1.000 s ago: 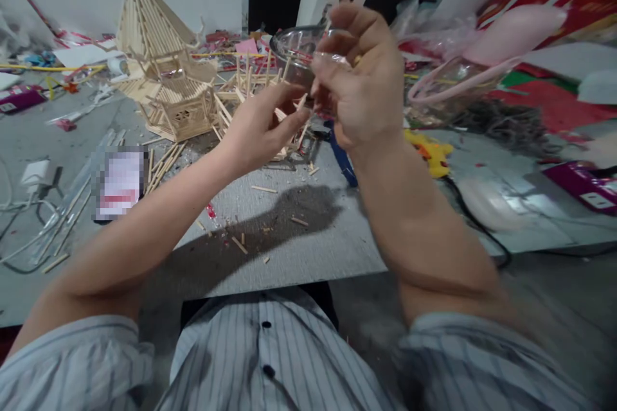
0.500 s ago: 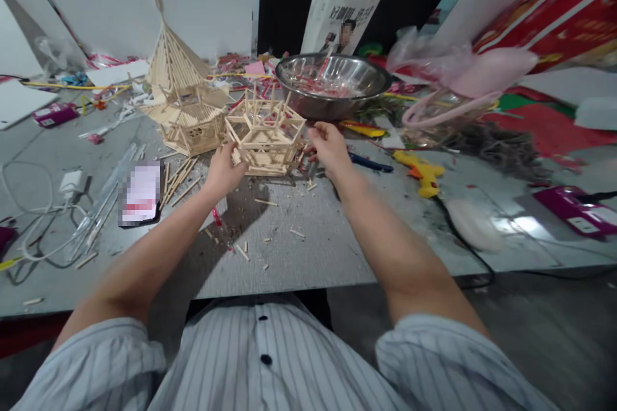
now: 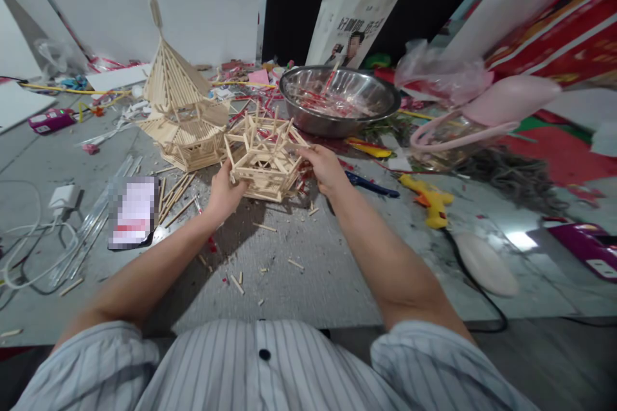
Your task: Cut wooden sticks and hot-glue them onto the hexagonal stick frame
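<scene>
A six-sided model frame (image 3: 264, 160) built of thin wooden sticks is between my two hands, with short posts standing up from its top. My left hand (image 3: 225, 194) grips its left lower side, thumb toward the front. At the right upper edge, my right hand (image 3: 326, 166) has its fingers closed on the frame's rim. The frame looks slightly tilted; whether its base rests fully on the table cannot be made out. Just left of it stands a wooden-stick pavilion (image 3: 186, 131) with a pointed roof.
Loose sticks (image 3: 177, 199) and a phone (image 3: 135, 212) lie to the left. Behind the frame is a steel bowl (image 3: 340, 103) with red and clear scraps. Blue-handled pliers (image 3: 373, 185), a yellow glue gun (image 3: 431, 199) with its cord, and a pink hairband-like object (image 3: 506, 103) are at the right.
My right hand has moved in from beside the frame and closed on its right edge. The frame has tilted a little. My left hand stays at its left side; the camera view has shifted.
</scene>
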`<state>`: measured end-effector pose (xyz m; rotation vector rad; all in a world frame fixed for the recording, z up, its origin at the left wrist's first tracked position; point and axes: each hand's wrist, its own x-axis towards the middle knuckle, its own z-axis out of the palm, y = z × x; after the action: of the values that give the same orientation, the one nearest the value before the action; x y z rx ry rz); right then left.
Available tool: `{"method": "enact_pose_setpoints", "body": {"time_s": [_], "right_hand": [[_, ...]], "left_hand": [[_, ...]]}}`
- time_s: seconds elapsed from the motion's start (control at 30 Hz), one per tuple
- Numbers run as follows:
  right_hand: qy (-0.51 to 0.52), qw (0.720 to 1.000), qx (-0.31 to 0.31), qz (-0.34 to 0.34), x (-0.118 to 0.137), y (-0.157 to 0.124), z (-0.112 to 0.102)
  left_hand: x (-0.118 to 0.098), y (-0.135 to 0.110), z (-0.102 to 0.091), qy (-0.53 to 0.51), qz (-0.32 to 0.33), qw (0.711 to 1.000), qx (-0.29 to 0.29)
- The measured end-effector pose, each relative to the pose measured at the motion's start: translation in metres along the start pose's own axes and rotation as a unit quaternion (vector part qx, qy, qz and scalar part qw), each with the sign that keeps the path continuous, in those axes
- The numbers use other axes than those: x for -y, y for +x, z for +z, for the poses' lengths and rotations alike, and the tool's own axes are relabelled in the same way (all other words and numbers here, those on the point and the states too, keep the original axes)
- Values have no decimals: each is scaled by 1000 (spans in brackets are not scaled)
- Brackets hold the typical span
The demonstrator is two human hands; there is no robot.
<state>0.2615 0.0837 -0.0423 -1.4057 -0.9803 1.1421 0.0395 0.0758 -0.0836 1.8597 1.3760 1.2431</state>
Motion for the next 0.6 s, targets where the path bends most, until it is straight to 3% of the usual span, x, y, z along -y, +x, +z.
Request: {"method": "enact_pose_setpoints", "body": {"time_s": [0.23, 0.37, 0.47, 0.6], "right_hand": [[11, 999, -12, -33, 19, -22, -7], [22, 987, -34, -156, 26, -29, -16], [24, 964, -39, -262, 23, -27, -23], [36, 934, -46, -354, 14, -20, -26]], "left_hand": [[13, -14, 1, -64, 26, 998, 6], [14, -20, -2, -35, 84, 996, 5], [11, -21, -6, 7, 151, 988, 9], [8, -20, -12, 43, 215, 976, 10]]}}
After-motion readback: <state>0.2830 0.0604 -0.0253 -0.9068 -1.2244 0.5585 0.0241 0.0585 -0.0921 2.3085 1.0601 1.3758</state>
